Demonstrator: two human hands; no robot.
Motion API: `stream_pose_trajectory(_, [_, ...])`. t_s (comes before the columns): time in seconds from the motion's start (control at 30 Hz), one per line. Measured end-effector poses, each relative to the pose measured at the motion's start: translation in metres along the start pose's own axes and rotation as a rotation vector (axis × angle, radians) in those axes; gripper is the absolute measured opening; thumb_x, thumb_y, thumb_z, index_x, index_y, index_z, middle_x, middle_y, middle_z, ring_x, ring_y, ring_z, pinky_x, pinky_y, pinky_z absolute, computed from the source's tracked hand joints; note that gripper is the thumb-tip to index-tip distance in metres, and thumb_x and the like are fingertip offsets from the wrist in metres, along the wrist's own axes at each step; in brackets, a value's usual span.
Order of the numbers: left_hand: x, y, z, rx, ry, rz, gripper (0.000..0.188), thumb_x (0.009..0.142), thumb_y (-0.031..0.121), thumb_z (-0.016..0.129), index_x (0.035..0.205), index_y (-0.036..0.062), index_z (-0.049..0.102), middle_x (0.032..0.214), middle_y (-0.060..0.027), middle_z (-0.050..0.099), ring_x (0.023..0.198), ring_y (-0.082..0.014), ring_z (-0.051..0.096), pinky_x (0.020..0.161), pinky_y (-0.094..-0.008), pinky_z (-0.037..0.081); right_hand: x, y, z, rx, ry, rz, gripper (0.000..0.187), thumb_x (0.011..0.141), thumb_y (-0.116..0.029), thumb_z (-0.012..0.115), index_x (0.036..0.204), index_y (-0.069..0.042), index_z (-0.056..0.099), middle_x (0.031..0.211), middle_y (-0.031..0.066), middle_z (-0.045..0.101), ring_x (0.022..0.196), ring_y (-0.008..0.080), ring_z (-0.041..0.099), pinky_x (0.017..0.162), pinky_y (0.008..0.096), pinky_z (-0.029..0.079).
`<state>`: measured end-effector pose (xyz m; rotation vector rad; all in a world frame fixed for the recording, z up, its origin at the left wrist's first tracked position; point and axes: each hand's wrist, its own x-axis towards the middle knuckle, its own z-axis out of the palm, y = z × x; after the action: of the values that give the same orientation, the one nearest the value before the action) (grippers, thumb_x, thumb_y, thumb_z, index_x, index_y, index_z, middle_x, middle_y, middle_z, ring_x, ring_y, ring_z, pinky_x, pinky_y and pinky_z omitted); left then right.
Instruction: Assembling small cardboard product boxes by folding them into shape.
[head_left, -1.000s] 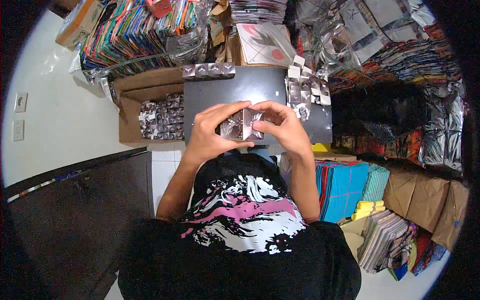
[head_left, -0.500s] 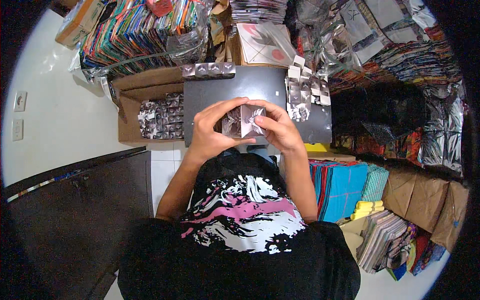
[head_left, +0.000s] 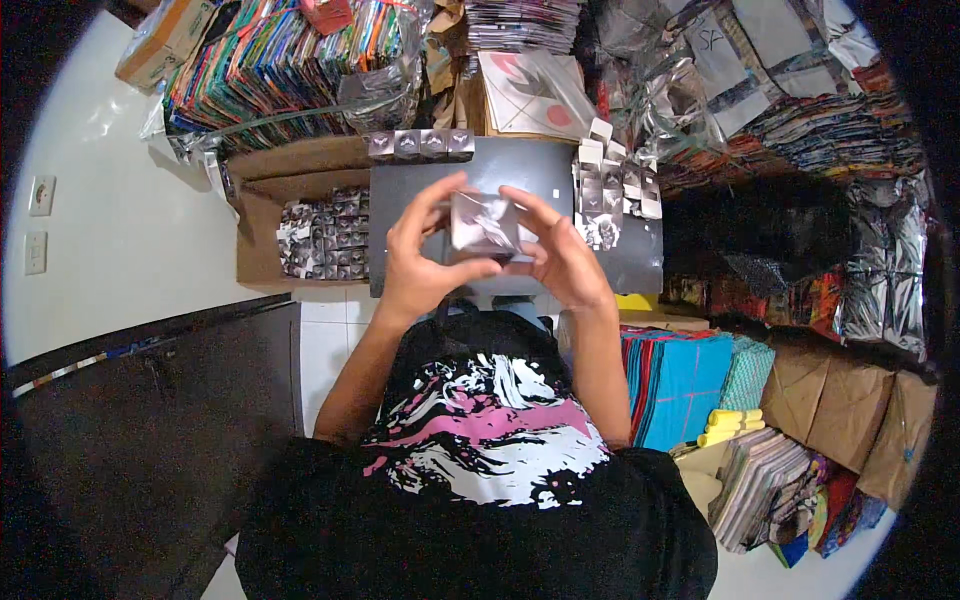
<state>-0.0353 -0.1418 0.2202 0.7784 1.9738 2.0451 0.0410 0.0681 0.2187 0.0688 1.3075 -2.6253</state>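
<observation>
A small printed cardboard box (head_left: 484, 222), grey-brown with a pale design, is held up over the dark table, slightly smeared by motion. My left hand (head_left: 418, 250) curves around its left side, thumb along the lower edge and fingers at the upper left. At the box's right side, my right hand (head_left: 568, 262) has its index finger near the upper right corner and other fingers by the lower right; its thumb stands off the box. On the table's far left edge stands a row of similar boxes (head_left: 420, 144). Flattened or partly opened box blanks (head_left: 600, 190) are piled at its right.
The dark table (head_left: 540, 175) lies beneath my hands. Left of it, a large carton (head_left: 258, 240) holds many small boxes (head_left: 335, 235). Stacks of colourful packets (head_left: 290, 75) and plastic-wrapped bundles crowd the back. Folded blue cloths (head_left: 695, 385) stand at the right, below the table.
The box has been turned: two faces with an edge between them showed before, and one broad face shows now. My right thumb has lifted off it.
</observation>
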Motion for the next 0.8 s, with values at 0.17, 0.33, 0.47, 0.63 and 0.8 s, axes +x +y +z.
stream_pose_trajectory(0.17, [0.0,-0.041,0.003,-0.915,0.263,-0.606,0.065,0.104,0.058,0.051,0.136,0.0019,0.058,0.129,-0.0162,0.067,0.115,-0.0299,0.069,0.098,-0.0402,0.057,0.006,0.016,-0.02,-0.225,0.194,0.19,0.065,0.107,-0.054,0.05,0.154,-0.01,0.045,0.149,0.0122,0.053,0.121,0.0261,0.063,0.098,0.0434,0.056])
stream_pose_trajectory(0.33, [-0.007,-0.041,0.022,-1.114,0.185,-0.818,0.057,0.106,0.06,0.045,0.127,0.0117,0.067,0.109,-0.0071,0.074,0.095,-0.0214,0.073,0.085,-0.0365,0.06,0.014,0.038,-0.004,-0.414,0.138,-0.085,0.069,0.102,-0.034,0.068,0.161,-0.014,0.037,0.155,0.0104,0.049,0.128,0.0224,0.058,0.1,0.0378,0.054])
stream_pose_trajectory(0.47, [-0.022,-0.078,0.034,-1.052,0.203,-0.727,0.05,0.111,0.051,0.041,0.135,0.0125,0.062,0.118,-0.0067,0.071,0.103,-0.0198,0.07,0.087,-0.0345,0.059,0.024,0.047,-0.005,-0.593,0.077,-0.295,0.061,0.105,-0.031,0.064,0.159,-0.013,0.04,0.148,0.0096,0.052,0.124,0.0189,0.057,0.099,0.0307,0.052])
stream_pose_trajectory(0.63, [-0.022,-0.07,0.019,-0.324,-0.005,-0.251,0.066,0.105,0.054,0.056,0.148,0.0033,0.049,0.14,-0.014,0.056,0.131,-0.0226,0.052,0.112,-0.0352,0.04,0.019,0.037,-0.009,-0.39,0.219,-0.043,0.038,0.107,-0.03,0.062,0.138,-0.01,0.054,0.122,0.0027,0.057,0.104,0.0122,0.056,0.089,0.0289,0.05])
stream_pose_trajectory(0.8, [-0.007,-0.064,0.005,-0.26,-0.087,-0.421,0.064,0.09,0.018,0.082,0.144,0.0019,0.052,0.136,-0.0127,0.063,0.109,-0.0192,0.066,0.091,-0.0326,0.056,0.021,0.039,-0.011,-0.537,0.151,-0.068,0.041,0.102,-0.019,0.067,0.138,-0.008,0.053,0.129,0.0028,0.055,0.112,0.0136,0.058,0.094,0.0312,0.052])
